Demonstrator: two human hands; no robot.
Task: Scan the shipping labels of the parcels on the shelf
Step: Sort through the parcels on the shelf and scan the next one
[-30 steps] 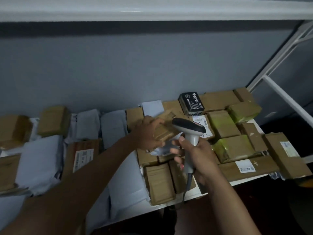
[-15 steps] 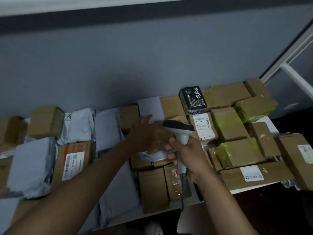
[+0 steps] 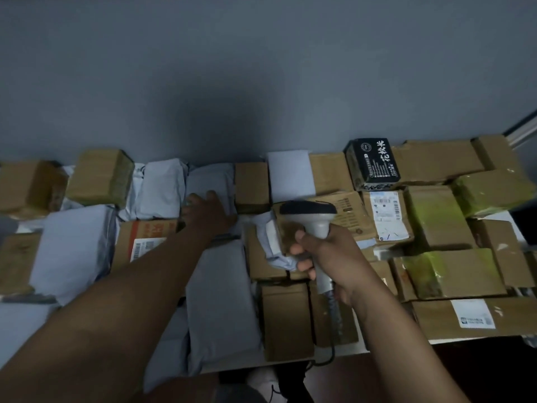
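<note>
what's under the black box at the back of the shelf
The black box rests on brown cardboard parcels, overlapping the labelled one in front. Whatever lies directly beneath it is covered.

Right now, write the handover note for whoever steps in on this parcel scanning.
Right hand: grips the scanner by its handle, head aimed over the middle boxes.
Left hand: fingers flat on a grey mailer bag at the back, holding nothing.
Parcels cover the shelf; the labelled box lies right of the scanner.
Which labels are already scanned cannot be told; check all.

Left hand (image 3: 207,212) reaches forward, fingers extended; right hand (image 3: 328,254) fisted.
</note>
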